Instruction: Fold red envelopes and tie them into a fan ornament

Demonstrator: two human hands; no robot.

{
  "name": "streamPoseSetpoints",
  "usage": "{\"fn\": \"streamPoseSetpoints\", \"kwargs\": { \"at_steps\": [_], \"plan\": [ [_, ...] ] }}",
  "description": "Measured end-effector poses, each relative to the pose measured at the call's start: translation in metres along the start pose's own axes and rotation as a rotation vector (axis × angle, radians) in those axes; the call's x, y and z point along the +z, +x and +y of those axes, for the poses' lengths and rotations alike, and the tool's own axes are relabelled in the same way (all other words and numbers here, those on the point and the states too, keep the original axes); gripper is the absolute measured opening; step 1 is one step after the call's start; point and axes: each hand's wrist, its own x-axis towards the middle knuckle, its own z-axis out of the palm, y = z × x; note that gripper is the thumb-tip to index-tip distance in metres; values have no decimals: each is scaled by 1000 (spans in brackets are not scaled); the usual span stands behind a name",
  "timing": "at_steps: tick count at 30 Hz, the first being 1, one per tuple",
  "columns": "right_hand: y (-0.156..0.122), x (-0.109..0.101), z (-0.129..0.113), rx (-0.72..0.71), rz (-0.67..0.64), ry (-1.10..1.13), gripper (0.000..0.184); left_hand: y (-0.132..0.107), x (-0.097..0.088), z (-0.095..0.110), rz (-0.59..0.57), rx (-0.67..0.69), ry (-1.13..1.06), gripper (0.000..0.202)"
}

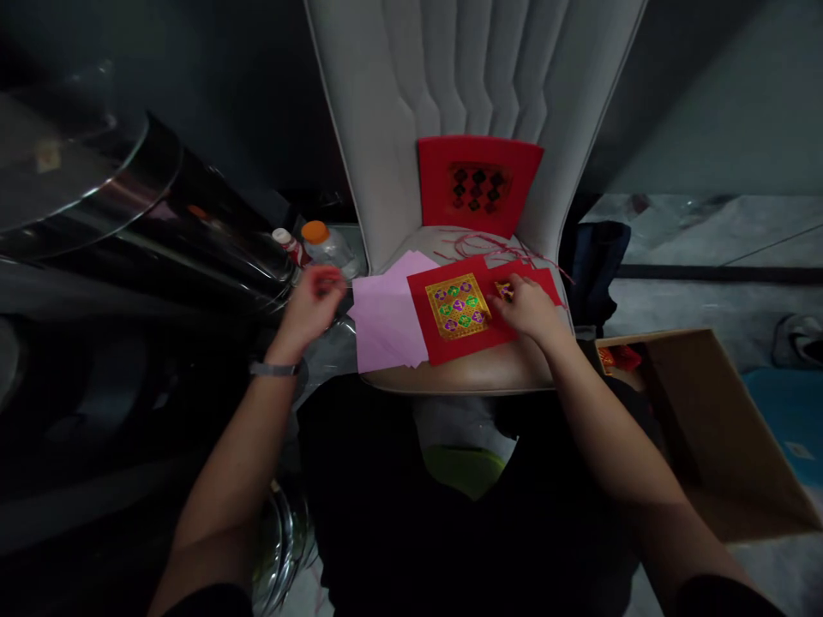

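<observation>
A red card (460, 321) with a gold, purple and green patterned square lies on the seat of a pale upholstered chair (476, 77). My right hand (528, 308) rests at the card's right edge, fingers pinched on a small gold piece I cannot name. My left hand (312, 304) is raised off the seat's left side, fingers curled on something red and blurred. Pink paper sheets (386, 317) lie fanned between my hands. Another red card (476, 182) with dark cut-outs leans against the chair back. Red strings (479, 247) lie loose behind the flat card.
Shiny metal cylinders (129, 214) fill the left side. Two bottles (325, 244) stand beside the chair's left edge. An open cardboard box (720, 428) sits to the right with red items inside. A dark bag (595, 266) hangs right of the chair.
</observation>
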Motion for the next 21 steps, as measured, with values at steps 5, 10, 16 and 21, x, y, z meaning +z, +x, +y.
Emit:
{"fn": "streamPoseSetpoints", "kwargs": {
  "at_steps": [5, 10, 16, 21],
  "plan": [
    [-6, 12, -5, 98, -15, 82, 59, -46, 71, 76, -720, 189, 271, 37],
    [2, 33, -2, 138, 45, 198, 77, -51, 126, 72, -367, 238, 444, 17],
    [7, 45, 0, 155, 38, 619, 71, -54, 129, 49, -401, 208, 370, 28],
    [10, 37, -2, 262, 18, 830, 77, -43, 130, 49, -333, 136, 130, 26]
  ]
}}
